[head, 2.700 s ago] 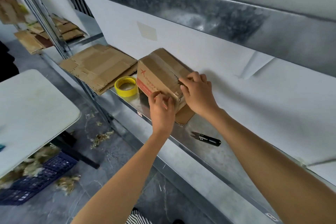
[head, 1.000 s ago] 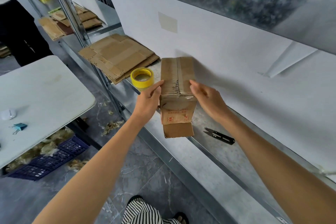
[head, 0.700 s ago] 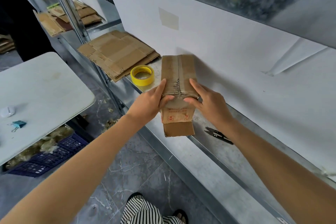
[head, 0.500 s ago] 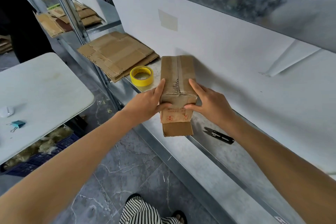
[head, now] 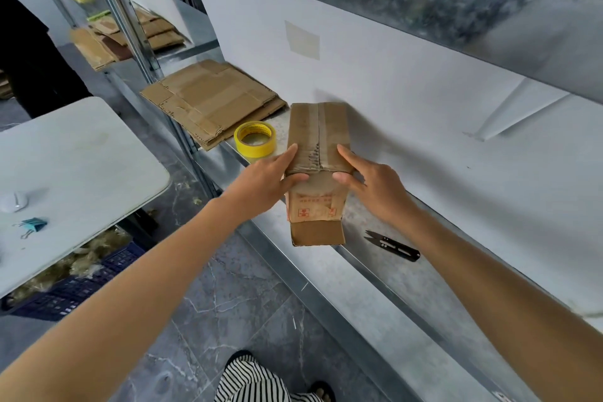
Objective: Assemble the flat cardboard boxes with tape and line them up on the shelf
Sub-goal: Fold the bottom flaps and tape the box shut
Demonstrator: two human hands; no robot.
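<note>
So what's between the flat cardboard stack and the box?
The yellow tape roll, lying flat on the shelf, apart from the box; seen in the head view.

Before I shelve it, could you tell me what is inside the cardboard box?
The cardboard box is taped shut on top, so its inside is hidden; one bottom flap sticks out.
</note>
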